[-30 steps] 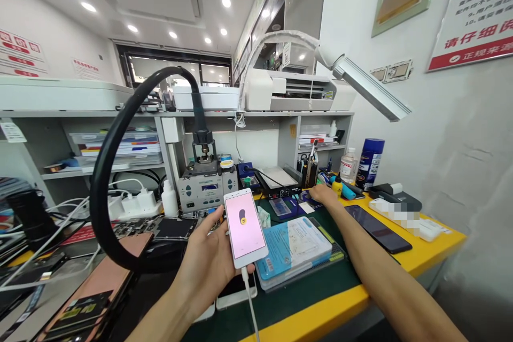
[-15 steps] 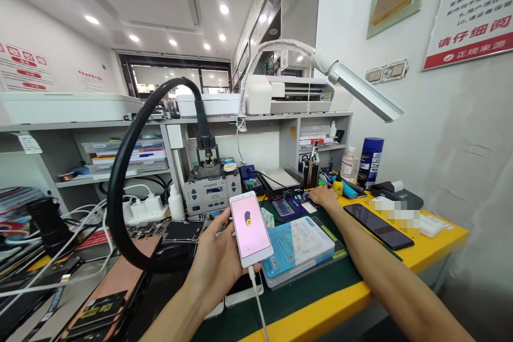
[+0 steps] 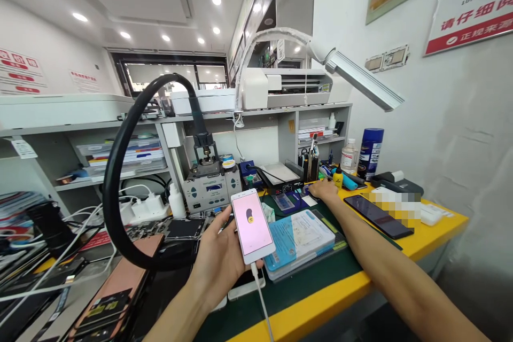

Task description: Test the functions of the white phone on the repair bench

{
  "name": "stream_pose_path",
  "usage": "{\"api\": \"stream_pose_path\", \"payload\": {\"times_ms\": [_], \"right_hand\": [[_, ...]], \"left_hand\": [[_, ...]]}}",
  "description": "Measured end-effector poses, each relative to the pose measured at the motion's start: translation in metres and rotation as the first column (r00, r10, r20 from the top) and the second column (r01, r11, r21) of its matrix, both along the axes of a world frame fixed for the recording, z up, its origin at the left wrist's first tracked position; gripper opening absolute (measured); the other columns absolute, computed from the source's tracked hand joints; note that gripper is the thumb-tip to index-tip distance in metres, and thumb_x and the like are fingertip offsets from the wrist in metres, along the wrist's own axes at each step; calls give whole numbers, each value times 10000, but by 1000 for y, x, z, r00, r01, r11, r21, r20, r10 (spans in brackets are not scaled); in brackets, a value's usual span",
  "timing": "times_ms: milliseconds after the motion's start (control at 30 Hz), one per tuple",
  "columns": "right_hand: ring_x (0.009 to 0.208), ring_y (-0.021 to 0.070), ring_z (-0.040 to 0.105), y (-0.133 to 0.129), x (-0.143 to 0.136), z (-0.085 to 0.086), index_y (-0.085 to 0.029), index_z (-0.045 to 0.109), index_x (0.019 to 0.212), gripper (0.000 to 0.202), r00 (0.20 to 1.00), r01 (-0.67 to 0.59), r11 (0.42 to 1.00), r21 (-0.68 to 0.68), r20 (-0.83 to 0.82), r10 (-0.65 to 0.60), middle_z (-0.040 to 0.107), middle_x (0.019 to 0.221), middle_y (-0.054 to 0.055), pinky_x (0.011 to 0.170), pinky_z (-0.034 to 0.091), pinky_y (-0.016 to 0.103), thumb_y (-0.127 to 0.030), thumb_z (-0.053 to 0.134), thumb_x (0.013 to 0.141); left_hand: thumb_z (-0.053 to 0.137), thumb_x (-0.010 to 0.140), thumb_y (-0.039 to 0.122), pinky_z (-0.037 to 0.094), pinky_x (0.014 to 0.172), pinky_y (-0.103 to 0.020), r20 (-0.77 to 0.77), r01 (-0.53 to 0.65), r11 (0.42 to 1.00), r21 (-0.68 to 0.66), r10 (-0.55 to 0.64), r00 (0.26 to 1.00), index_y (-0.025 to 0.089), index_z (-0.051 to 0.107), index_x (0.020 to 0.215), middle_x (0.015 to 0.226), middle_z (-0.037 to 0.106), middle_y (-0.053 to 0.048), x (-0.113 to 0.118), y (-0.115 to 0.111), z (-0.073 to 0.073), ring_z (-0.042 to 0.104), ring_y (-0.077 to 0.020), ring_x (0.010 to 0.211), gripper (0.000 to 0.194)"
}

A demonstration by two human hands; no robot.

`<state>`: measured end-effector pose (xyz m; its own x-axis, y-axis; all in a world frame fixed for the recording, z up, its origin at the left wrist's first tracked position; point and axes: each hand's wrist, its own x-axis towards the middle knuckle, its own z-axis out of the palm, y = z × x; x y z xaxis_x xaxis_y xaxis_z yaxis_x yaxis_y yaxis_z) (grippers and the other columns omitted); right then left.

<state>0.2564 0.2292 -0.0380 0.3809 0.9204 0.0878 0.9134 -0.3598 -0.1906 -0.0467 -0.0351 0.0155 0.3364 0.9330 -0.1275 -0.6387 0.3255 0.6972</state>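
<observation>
The phone (image 3: 253, 225) in the left hand (image 3: 218, 262) had a glossy glass face glowing pink inside a smooth white plastic rim, with a white rubbery cable (image 3: 262, 304) at its foot. The blue packet (image 3: 298, 238) beside it looked like shiny printed plastic film. The green mat (image 3: 320, 278) was matt and rubbery, the yellow bench edge (image 3: 340, 291) smooth and slightly glossy. The thick black hose (image 3: 116, 171) looked like matt rubber. The dark phone (image 3: 379, 215) near the right hand (image 3: 325, 191) showed a glossy glass face, and the blue spray can (image 3: 371, 152) looked like painted metal with a soft sheen
</observation>
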Motion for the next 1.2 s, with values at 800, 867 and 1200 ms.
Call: {"api": "stream_pose_path", "payload": {"times_ms": [800,867,1200], "right_hand": [[1217,466,505,-2,-4,-3,-81,660,1248,534,990,35,992,124,-139,-17,475,1386,291,887,463,567,-356,627,791],[1210,485,496,-11,-6,3,-54,686,1188,496,991,27,981,194,-133,-1,491,1350,310,883,459,583,-330,642,778],[898,284,675,-62,-31,56,-147,737,839,319,875,-32,545,838,-241,421,735,891,122,867,504,380,-416,566,865]], "left_hand": [[497,914,600,511,784,-431,26,36,999,-2,-36,999,220,449,1425,1262,582,-180,0,4,-2,621,-351,1040,639],[497,912,604,511,786,-436,25,43,999,4,-43,999,224,450,1424,1270,576,-179,0,4,-2,618,-354,1046,639],[504,899,621,502,793,-426,2,35,999,-5,-35,999,208,472,1386,1263,573,-180,-1,7,-7,610,-348,1049,639]]}}
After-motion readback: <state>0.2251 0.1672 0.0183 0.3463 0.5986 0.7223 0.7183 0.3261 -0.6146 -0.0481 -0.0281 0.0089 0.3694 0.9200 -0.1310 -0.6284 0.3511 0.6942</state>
